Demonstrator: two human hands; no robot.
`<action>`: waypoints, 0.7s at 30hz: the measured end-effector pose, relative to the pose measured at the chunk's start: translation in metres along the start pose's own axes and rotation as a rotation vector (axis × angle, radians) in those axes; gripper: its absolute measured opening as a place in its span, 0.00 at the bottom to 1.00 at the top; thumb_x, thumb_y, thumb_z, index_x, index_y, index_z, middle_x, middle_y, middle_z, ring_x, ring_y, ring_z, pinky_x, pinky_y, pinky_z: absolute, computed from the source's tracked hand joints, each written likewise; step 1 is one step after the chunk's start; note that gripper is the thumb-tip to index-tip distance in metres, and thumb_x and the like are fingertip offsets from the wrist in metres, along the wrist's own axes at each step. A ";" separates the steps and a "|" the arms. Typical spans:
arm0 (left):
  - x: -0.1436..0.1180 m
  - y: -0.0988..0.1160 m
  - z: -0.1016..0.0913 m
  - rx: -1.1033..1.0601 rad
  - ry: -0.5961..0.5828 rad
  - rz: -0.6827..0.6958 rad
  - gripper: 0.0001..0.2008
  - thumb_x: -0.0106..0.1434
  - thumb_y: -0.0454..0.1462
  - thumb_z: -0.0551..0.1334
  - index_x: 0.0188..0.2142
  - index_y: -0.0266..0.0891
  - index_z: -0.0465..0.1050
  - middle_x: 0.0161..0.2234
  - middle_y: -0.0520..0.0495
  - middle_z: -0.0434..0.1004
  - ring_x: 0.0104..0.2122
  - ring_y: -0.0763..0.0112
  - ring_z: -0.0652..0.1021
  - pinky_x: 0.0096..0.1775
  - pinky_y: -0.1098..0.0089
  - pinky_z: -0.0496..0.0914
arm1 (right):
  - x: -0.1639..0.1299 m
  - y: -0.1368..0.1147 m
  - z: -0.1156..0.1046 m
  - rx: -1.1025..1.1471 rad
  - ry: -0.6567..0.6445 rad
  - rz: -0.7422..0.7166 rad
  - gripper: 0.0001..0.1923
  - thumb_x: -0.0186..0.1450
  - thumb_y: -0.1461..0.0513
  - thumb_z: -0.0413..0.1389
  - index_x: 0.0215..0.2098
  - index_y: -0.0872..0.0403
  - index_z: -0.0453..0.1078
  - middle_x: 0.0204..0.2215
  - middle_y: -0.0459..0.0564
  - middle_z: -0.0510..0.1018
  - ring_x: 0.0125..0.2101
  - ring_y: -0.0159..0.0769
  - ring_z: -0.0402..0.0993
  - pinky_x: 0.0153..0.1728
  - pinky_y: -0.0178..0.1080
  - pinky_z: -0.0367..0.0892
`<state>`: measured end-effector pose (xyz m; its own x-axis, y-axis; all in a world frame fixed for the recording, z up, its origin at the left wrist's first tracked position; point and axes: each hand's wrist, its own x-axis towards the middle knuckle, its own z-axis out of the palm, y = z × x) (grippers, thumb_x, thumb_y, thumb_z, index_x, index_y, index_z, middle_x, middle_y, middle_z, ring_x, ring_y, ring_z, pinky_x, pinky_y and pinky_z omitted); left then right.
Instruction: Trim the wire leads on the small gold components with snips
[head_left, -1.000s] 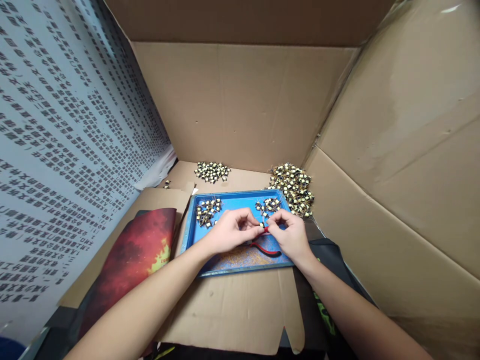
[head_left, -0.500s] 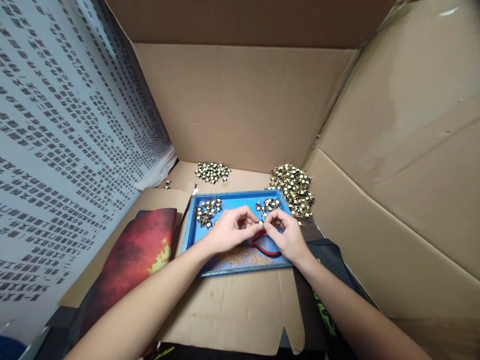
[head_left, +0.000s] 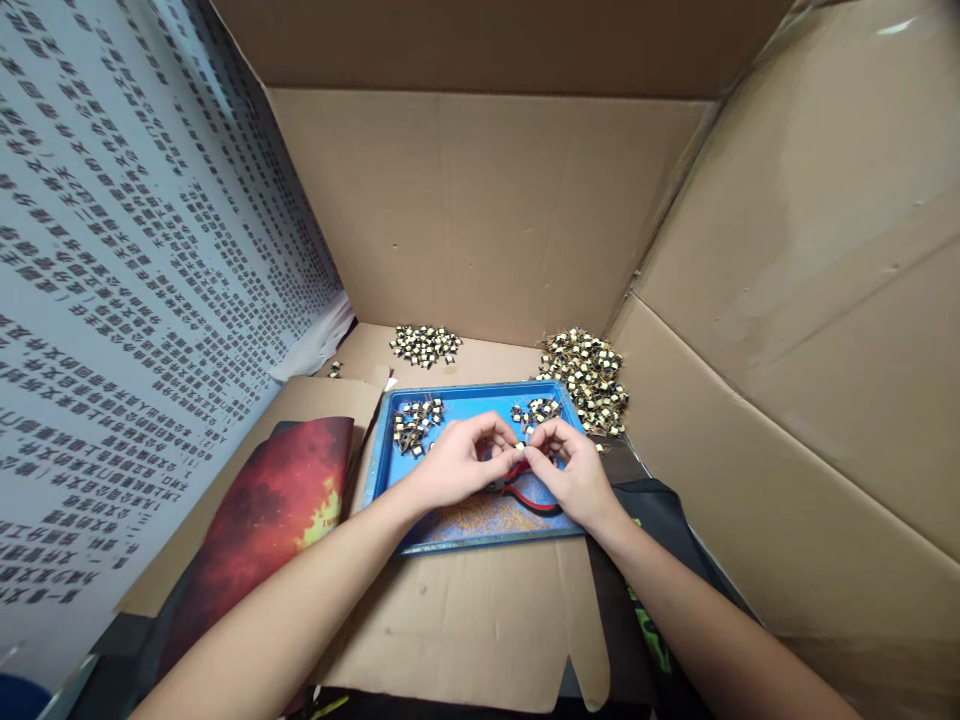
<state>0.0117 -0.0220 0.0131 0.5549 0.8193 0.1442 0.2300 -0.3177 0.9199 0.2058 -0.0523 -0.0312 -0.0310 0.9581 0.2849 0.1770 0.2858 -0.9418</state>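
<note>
My left hand (head_left: 457,463) and my right hand (head_left: 571,472) meet over the middle of a blue tray (head_left: 390,452). Between their fingertips they pinch one small yellow-and-black component (head_left: 520,447). Red-handled pliers (head_left: 534,496) lie on the tray just under the hands, partly hidden by them. Two small clusters of the same components sit on the tray, one at its far left (head_left: 415,419) and one at its far right (head_left: 537,410). Fine golden scraps cover the tray's near part.
Cardboard walls enclose the space at the back and right. A small pile of components (head_left: 424,342) and a bigger pile (head_left: 587,374) lie beyond the tray. A red booklet (head_left: 279,500) lies left of it, a printed sheet (head_left: 120,300) stands further left, and a black bag (head_left: 656,520) is at right.
Both hands have shifted slightly up and away from the pliers with the small component pinched between them. My right hand's fingers have curled closer to the left hand.
</note>
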 end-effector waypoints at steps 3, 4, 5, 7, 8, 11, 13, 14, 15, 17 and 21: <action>0.000 0.002 0.000 0.012 -0.006 -0.002 0.14 0.67 0.46 0.65 0.38 0.36 0.73 0.27 0.52 0.76 0.27 0.74 0.73 0.31 0.73 0.65 | 0.000 -0.001 0.000 0.007 -0.003 -0.002 0.06 0.66 0.59 0.61 0.35 0.51 0.68 0.26 0.43 0.72 0.25 0.33 0.67 0.27 0.35 0.62; 0.000 0.002 0.000 0.016 -0.009 -0.004 0.14 0.67 0.46 0.65 0.38 0.36 0.74 0.27 0.52 0.76 0.27 0.74 0.73 0.31 0.73 0.65 | 0.000 -0.001 0.000 0.010 -0.006 -0.004 0.06 0.66 0.59 0.61 0.36 0.51 0.68 0.27 0.43 0.73 0.26 0.33 0.67 0.27 0.36 0.63; 0.000 0.002 0.001 0.019 -0.011 -0.006 0.14 0.67 0.46 0.65 0.38 0.37 0.74 0.27 0.52 0.76 0.27 0.74 0.73 0.31 0.73 0.65 | 0.000 -0.001 0.000 0.012 -0.011 -0.006 0.06 0.66 0.59 0.61 0.37 0.51 0.69 0.27 0.43 0.73 0.26 0.33 0.68 0.28 0.36 0.63; 0.000 0.003 0.001 0.023 -0.009 -0.009 0.14 0.67 0.46 0.65 0.38 0.37 0.74 0.28 0.52 0.76 0.27 0.74 0.73 0.31 0.73 0.65 | 0.000 -0.002 0.000 0.013 -0.019 -0.008 0.05 0.67 0.59 0.60 0.37 0.51 0.70 0.28 0.44 0.74 0.27 0.34 0.68 0.28 0.36 0.64; 0.000 0.003 0.001 0.024 -0.007 -0.009 0.14 0.67 0.46 0.65 0.38 0.37 0.74 0.28 0.52 0.76 0.27 0.74 0.73 0.31 0.73 0.65 | 0.000 -0.002 0.000 0.012 -0.021 -0.008 0.05 0.67 0.59 0.60 0.37 0.51 0.70 0.28 0.44 0.74 0.27 0.34 0.69 0.29 0.36 0.64; 0.000 0.003 0.000 0.028 -0.012 0.002 0.12 0.67 0.45 0.65 0.38 0.37 0.74 0.28 0.52 0.77 0.28 0.74 0.73 0.32 0.73 0.66 | 0.000 -0.003 0.000 0.005 -0.018 -0.008 0.05 0.68 0.59 0.59 0.35 0.52 0.71 0.27 0.45 0.74 0.28 0.34 0.69 0.29 0.36 0.64; -0.001 0.002 0.000 0.031 -0.017 0.007 0.12 0.67 0.45 0.65 0.38 0.37 0.74 0.28 0.52 0.77 0.28 0.73 0.74 0.32 0.72 0.66 | 0.000 -0.003 -0.001 -0.010 -0.006 -0.012 0.06 0.68 0.60 0.58 0.33 0.52 0.71 0.27 0.45 0.75 0.28 0.34 0.70 0.29 0.36 0.65; -0.001 0.002 0.000 0.031 -0.017 0.006 0.12 0.67 0.45 0.65 0.38 0.37 0.74 0.28 0.52 0.77 0.28 0.73 0.74 0.32 0.72 0.66 | 0.000 -0.003 -0.001 -0.020 0.004 -0.017 0.06 0.68 0.60 0.59 0.33 0.52 0.71 0.27 0.45 0.75 0.28 0.35 0.70 0.30 0.36 0.65; -0.001 0.002 0.000 0.031 -0.015 0.005 0.12 0.67 0.45 0.65 0.39 0.37 0.74 0.28 0.51 0.77 0.28 0.73 0.74 0.32 0.72 0.66 | 0.000 -0.003 -0.001 -0.033 0.016 -0.023 0.06 0.68 0.60 0.59 0.32 0.52 0.72 0.27 0.46 0.76 0.28 0.35 0.71 0.30 0.37 0.65; -0.001 0.002 0.000 0.030 -0.011 0.003 0.13 0.67 0.45 0.65 0.38 0.37 0.74 0.28 0.51 0.77 0.28 0.73 0.74 0.32 0.72 0.66 | -0.001 -0.004 -0.002 -0.059 0.041 -0.040 0.06 0.67 0.60 0.60 0.32 0.52 0.72 0.27 0.46 0.77 0.28 0.35 0.72 0.31 0.37 0.66; -0.001 0.002 0.000 0.033 -0.013 0.009 0.13 0.68 0.45 0.65 0.39 0.37 0.74 0.28 0.51 0.77 0.28 0.73 0.75 0.32 0.72 0.67 | -0.001 -0.006 -0.002 -0.074 0.059 -0.061 0.07 0.67 0.60 0.60 0.31 0.52 0.73 0.28 0.47 0.78 0.29 0.37 0.74 0.33 0.38 0.68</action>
<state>0.0115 -0.0230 0.0152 0.5673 0.8103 0.1472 0.2513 -0.3405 0.9060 0.2068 -0.0552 -0.0258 0.0136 0.9352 0.3537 0.2486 0.3395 -0.9072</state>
